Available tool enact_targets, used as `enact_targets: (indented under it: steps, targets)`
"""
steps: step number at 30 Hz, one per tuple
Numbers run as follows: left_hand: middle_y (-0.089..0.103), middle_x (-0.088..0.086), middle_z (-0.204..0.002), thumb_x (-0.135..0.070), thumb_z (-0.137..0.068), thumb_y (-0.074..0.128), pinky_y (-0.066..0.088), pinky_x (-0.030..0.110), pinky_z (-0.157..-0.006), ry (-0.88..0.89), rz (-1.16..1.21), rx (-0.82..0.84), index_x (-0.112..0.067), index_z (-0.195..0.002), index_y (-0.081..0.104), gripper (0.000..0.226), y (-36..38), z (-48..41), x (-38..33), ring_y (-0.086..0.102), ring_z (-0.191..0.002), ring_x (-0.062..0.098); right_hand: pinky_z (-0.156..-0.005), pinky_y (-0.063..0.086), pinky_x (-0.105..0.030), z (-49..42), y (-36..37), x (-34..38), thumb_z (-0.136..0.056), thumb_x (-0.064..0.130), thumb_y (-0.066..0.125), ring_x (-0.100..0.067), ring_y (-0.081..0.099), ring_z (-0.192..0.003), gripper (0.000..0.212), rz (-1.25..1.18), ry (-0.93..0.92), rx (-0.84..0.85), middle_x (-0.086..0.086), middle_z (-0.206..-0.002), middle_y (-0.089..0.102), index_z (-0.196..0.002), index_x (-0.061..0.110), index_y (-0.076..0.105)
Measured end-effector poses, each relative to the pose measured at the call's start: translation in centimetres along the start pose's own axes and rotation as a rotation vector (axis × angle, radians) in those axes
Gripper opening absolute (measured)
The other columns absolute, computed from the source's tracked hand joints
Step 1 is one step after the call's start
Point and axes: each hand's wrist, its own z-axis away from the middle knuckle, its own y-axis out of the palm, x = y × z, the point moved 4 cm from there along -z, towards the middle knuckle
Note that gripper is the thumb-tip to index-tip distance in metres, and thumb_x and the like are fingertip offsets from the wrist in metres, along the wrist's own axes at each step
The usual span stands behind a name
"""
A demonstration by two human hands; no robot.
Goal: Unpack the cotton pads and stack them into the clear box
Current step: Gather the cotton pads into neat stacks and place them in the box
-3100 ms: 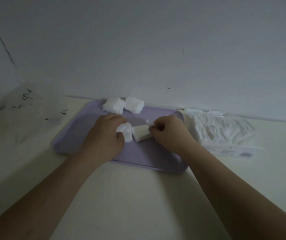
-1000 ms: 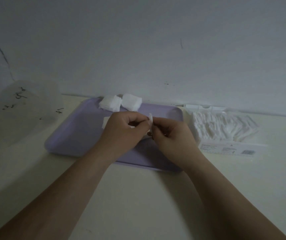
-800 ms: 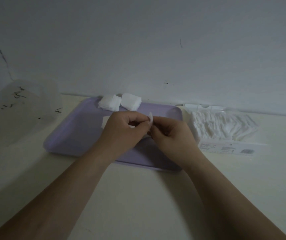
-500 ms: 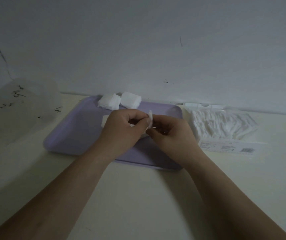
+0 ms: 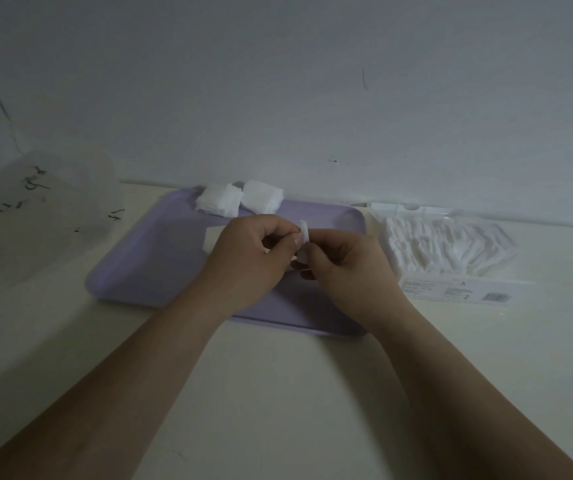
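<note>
Over the lilac tray [image 5: 146, 265], my left hand [image 5: 247, 261] and my right hand [image 5: 343, 268] meet and together pinch a small stack of white cotton pads [image 5: 304, 232], held on edge between the fingertips. Two short stacks of pads [image 5: 219, 199] [image 5: 263, 200] lie at the tray's far rim. Behind my left hand a bit of another white pad [image 5: 210, 239] shows on the tray. The opened clear pack of cotton pads [image 5: 447, 247] lies to the right of the tray. A clear box [image 5: 46, 209] with dark markings stands at the far left.
A white wall rises straight behind the tray and pack. The cream tabletop [image 5: 278, 393] stretches toward me under my forearms. The pack's printed label flap [image 5: 458, 291] lies flat on the table at the right.
About three seconds ago both hands pressed pads low on the tray; now they hold a small stack lifted above it. Over the last second the hands have barely shifted.
</note>
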Motion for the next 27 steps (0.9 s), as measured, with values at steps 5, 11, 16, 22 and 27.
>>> enact_targets:
  steps: [5, 11, 16, 22, 27]
  targets:
    - [0.071, -0.012, -0.076, -0.017, -0.098, 0.067, 0.041, 0.006, -0.064, -0.017, -0.019, -0.01, -0.02, -0.087, 0.074, 0.013, 0.0, -0.2, 0.5, 0.06, -0.066, -0.006, -0.086, 0.064, -0.044, 0.3, -0.1, -0.2, -0.102, -0.002, 0.047, -0.027, 0.078, -0.089, 0.034, -0.187, 0.075, -0.015, -0.01, -0.091, 0.08, -0.115, 0.009, 0.076]
    - [0.067, -0.016, -0.069, -0.018, -0.097, 0.068, 0.038, 0.005, -0.059, -0.037, -0.025, -0.015, -0.023, -0.082, 0.072, 0.016, -0.2, -0.2, 0.6, 0.058, -0.06, -0.008, -0.084, 0.063, -0.053, 0.3, -1.3, -1.1, -0.089, 0.017, 0.062, -0.021, 0.078, -0.078, 0.02, -0.14, 0.182, -0.216, -0.001, -0.083, 0.08, -0.103, 0.02, 0.076]
    - [0.075, -0.01, -0.08, -0.02, -0.097, 0.069, 0.045, 0.009, -0.066, -0.065, 0.006, 0.004, -0.018, -0.091, 0.076, 0.01, 0.2, -0.3, 0.6, 0.065, -0.07, -0.003, -0.085, 0.063, -0.046, 0.8, -0.7, 0.5, -0.089, 0.019, 0.076, -0.015, 0.077, -0.079, 0.006, -0.096, 0.121, -0.107, 0.005, -0.08, 0.079, -0.092, 0.02, 0.082]
    - [0.078, -0.006, -0.079, -0.02, -0.095, 0.072, 0.049, 0.015, -0.07, -0.13, 0.115, 0.037, -0.017, -0.089, 0.08, 0.01, 0.2, 0.0, 0.7, 0.068, -0.072, 0.004, -0.069, 0.056, -0.024, 0.8, -0.9, 0.5, -0.085, 0.023, 0.083, -0.009, 0.073, -0.068, 0.006, -0.016, 0.104, -0.1, 0.007, -0.072, 0.078, -0.088, 0.018, 0.083]
    - [0.074, -0.011, -0.072, -0.02, -0.095, 0.072, 0.048, 0.013, -0.067, -0.155, 0.133, 0.013, -0.017, -0.091, 0.08, 0.01, 0.3, 0.2, 0.8, 0.066, -0.068, 0.001, -0.078, 0.065, -0.04, 0.8, -0.7, 0.0, -0.095, 0.014, 0.072, -0.025, 0.076, -0.073, 0.012, -0.16, 0.108, -0.084, -0.006, -0.077, 0.079, -0.09, 0.011, 0.083]
